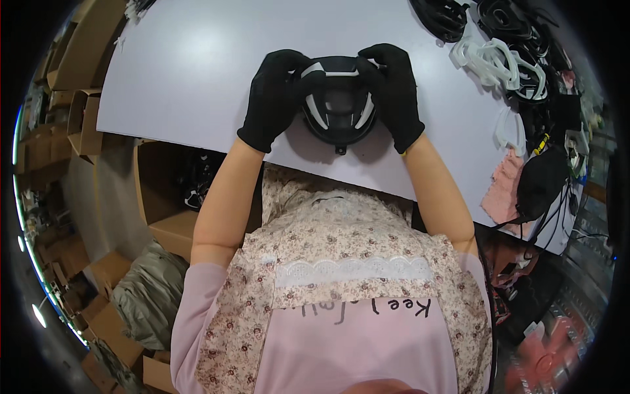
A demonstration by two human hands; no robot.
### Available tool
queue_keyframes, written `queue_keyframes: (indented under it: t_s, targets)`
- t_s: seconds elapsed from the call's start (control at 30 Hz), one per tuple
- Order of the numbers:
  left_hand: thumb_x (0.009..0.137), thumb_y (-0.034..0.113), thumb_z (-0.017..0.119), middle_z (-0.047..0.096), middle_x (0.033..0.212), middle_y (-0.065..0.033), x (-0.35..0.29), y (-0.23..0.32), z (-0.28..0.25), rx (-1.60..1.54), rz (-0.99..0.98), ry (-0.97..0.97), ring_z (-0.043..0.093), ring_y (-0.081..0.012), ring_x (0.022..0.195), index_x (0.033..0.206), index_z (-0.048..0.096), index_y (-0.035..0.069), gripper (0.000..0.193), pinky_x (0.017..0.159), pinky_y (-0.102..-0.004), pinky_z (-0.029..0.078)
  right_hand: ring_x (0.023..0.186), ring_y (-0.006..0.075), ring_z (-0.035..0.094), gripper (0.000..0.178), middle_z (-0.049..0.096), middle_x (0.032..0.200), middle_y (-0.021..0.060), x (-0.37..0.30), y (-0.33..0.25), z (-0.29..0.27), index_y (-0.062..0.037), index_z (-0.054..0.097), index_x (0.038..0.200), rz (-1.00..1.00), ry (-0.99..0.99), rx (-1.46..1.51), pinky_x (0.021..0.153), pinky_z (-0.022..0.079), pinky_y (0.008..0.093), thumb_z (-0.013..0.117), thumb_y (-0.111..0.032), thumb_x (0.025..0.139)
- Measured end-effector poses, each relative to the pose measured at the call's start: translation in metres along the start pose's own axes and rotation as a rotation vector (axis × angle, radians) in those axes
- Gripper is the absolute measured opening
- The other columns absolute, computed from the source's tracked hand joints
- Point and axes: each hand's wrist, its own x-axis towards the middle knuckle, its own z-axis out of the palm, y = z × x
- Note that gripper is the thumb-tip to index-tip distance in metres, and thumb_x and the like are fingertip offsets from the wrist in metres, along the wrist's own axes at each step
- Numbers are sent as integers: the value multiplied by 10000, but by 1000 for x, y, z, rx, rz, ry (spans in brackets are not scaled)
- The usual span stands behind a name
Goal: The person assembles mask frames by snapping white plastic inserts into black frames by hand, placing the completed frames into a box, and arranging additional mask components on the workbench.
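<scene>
A black rounded plastic housing (339,108) with white trim strips and a small tab at its near end sits at the table's front part. My left hand (279,95), in a black glove, grips its far left corner, thumb on the white trim. On the opposite corner my right hand (394,92), gloved the same way, holds it with the thumb over the trim. Both hands are closed on the housing. The gloves hide its two far corners, and its underside is not visible.
White plastic frames (489,62) and black plastic shells (443,18) are heaped at the table's right. A pink cloth (504,184) and a black pouch (543,180) with cables lie nearer. Cardboard boxes (85,46) stand left; an open box (174,226) with parts is below the table edge.
</scene>
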Motion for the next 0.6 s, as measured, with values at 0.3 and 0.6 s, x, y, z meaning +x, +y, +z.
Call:
queue_keyframes:
  t_s: [0.3, 0.6]
  targets:
    - [890, 173, 725, 682, 1068, -79, 4, 12, -7, -97, -255, -183, 636, -144, 950, 1175, 641, 9, 339, 843, -292, 526, 794, 155, 655, 223, 683, 923, 65, 0, 2, -6, -36, 688, 1064, 88, -190, 41, 744, 532, 290, 674, -208, 923]
    - [937, 183, 668, 619, 1224, -109, -9, 5, -4, -329, -290, -210, 593, -161, 1097, 1381, 480, 31, 505, 948, -306, 482, 996, 246, 645, 264, 676, 1066, 100, -3, 16, -14, -57, 686, 1069, -204, -174, -293, 871, 517, 371, 718, -218, 863]
